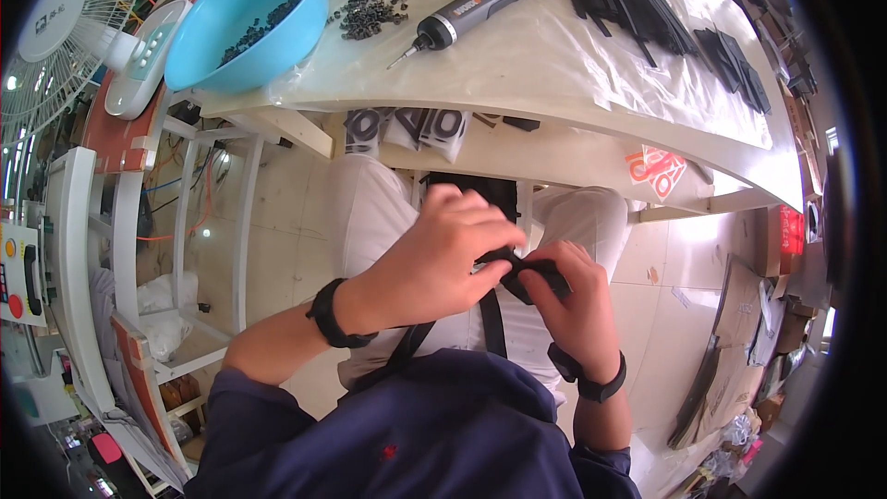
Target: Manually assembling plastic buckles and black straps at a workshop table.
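Note:
Over my lap, a small black piece [533, 288] sits between my two hands; its exact kind is hard to make out. My left hand [453, 254] pinches its upper left end between thumb and fingers. Gripping the other end is my right hand [573, 291], with the thumb laid along its near side. Fingers cover much of the piece. Below the hands, a black strap [493, 325] runs down over my lap, and I cannot tell whether it joins the piece. Both wrists wear black bands.
On the plastic-covered table [554, 83] ahead lie a grey electric screwdriver [476, 11], a pile of small dark parts [377, 7], a blue basin [254, 23] with more parts, and long black strips [628, 0]. A white fan [69, 18] stands left. Flattened cardboard [725, 360] leans at right.

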Tool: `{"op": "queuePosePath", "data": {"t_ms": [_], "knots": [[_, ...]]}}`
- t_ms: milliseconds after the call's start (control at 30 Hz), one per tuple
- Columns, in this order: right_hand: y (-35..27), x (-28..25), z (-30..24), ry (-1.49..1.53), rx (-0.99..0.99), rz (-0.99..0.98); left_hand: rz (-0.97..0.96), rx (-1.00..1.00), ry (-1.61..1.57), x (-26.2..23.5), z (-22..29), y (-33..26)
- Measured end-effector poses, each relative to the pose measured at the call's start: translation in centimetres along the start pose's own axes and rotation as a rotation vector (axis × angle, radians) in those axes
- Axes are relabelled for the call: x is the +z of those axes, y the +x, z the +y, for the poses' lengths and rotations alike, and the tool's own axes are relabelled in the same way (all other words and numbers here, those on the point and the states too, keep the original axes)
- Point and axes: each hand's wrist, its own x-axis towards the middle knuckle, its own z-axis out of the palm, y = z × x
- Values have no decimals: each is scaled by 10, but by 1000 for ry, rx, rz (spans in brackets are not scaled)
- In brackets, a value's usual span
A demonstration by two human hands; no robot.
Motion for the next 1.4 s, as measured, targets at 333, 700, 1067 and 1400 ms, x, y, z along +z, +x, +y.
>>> {"op": "queuePosePath", "data": {"t_ms": [333,700,1067,1400], "knots": [[-8,30,-6,676,375,186,308,-388,-657,49,5,-36],[-7,38,-17,582,356,195,372,-521,-912,48,9,-38],[-3,39,-19,530,357,196,394,-561,-1090,44,9,-33],[17,34,-22,365,249,55,475,-565,-1118,35,0,-38]]}}
